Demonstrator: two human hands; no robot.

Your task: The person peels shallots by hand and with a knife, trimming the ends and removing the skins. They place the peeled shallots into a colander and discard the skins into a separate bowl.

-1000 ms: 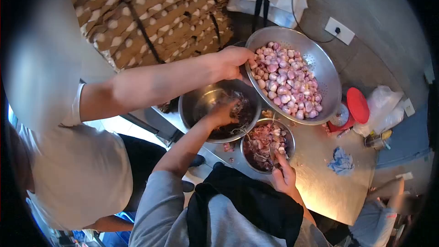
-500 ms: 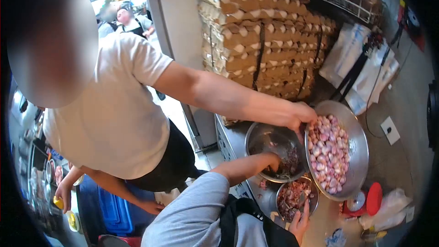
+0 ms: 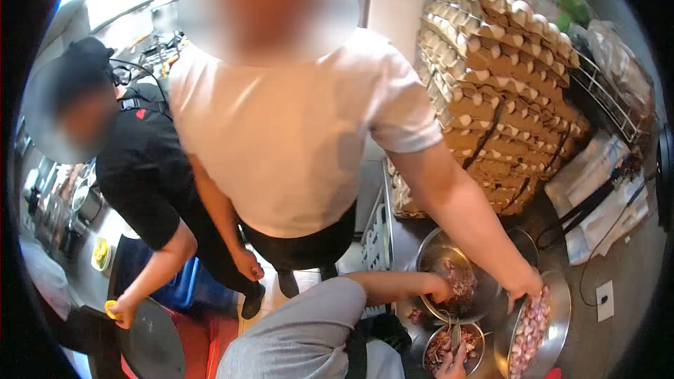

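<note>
My left hand [image 3: 439, 288] reaches into a metal bowl [image 3: 425, 253] that holds dark peelings and some reddish pieces. Its fingers are partly hidden and blurred, so their grip does not show. My right hand [image 3: 455, 363] is closed on what looks like a small knife [image 3: 456, 334], above a smaller metal bowl [image 3: 480, 359] of peeled or cut reddish pieces. To the right, a wide metal bowl [image 3: 559, 323] carries many pinkish shallots [image 3: 528, 342]. A co-worker's hand [image 3: 528, 286] is at this bowl's near rim.
The co-worker in a white shirt [image 3: 281, 140] leans an arm across the counter. Another person in black [image 3: 144, 161] stands at left, holding something yellow [image 3: 111, 309]. Stacked egg trays [image 3: 491, 98] rise at the back. White bags [image 3: 597, 196] and a wall socket [image 3: 605, 300] are at right.
My view has swung left, bringing the person in black into sight. The co-worker's arm and the shallot bowl have come lower. My left hand stays in the metal bowl.
</note>
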